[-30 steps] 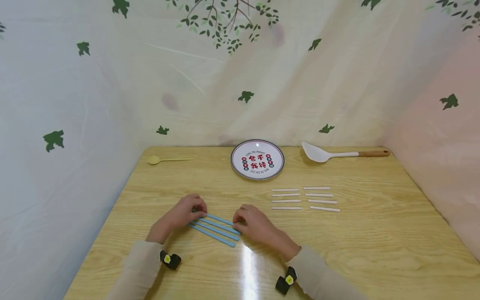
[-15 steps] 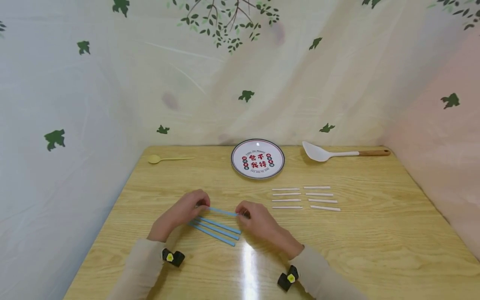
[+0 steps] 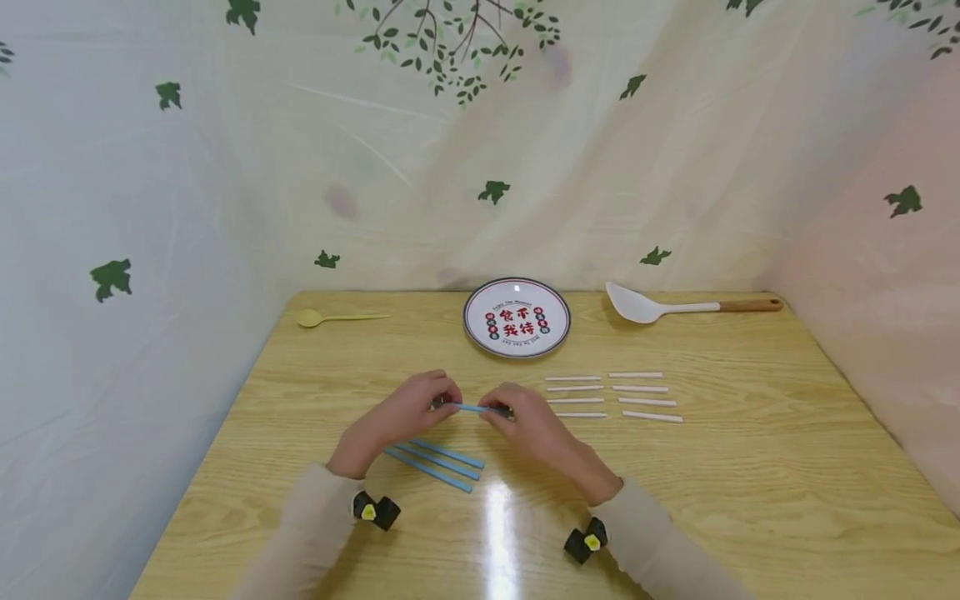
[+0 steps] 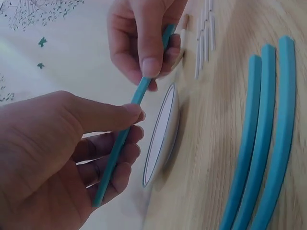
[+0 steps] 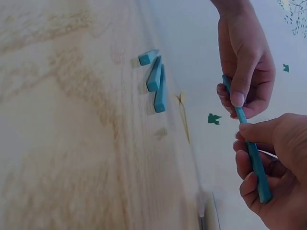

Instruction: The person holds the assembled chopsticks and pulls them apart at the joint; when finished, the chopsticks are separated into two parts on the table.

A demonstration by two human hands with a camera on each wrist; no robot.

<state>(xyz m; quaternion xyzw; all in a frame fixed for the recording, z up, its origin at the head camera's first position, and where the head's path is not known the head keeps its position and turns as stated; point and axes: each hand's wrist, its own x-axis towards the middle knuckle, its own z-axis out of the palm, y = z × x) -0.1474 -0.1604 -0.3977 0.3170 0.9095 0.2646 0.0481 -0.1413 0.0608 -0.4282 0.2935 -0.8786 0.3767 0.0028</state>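
Note:
Both hands hold one slim, straight-edged blue stick (image 3: pixel 470 407) raised over the table. My left hand (image 3: pixel 408 412) pinches one end between thumb and fingers, and its lower part lies along the curled fingers in the left wrist view. At the other end, my right hand (image 3: pixel 532 421) grips the stick the same way, thumb on top (image 5: pixel 288 143). Only a short stretch shows between the hands in the head view. Three more blue sticks (image 3: pixel 450 454) lie side by side on the table, below the left hand; the left wrist view shows their flat faces.
Several thin white sticks (image 3: pixel 573 388) lie in two columns right of the hands. Behind stands a round white plate (image 3: pixel 517 292) with red characters. A white ladle-like spoon (image 3: pixel 637 309) with a wooden handle is back right, a yellow spoon (image 3: pixel 309 317) back left.
The hands have lifted one blue stick off the group of blue sticks and moved it up and to the right. The other three stay where they lay.

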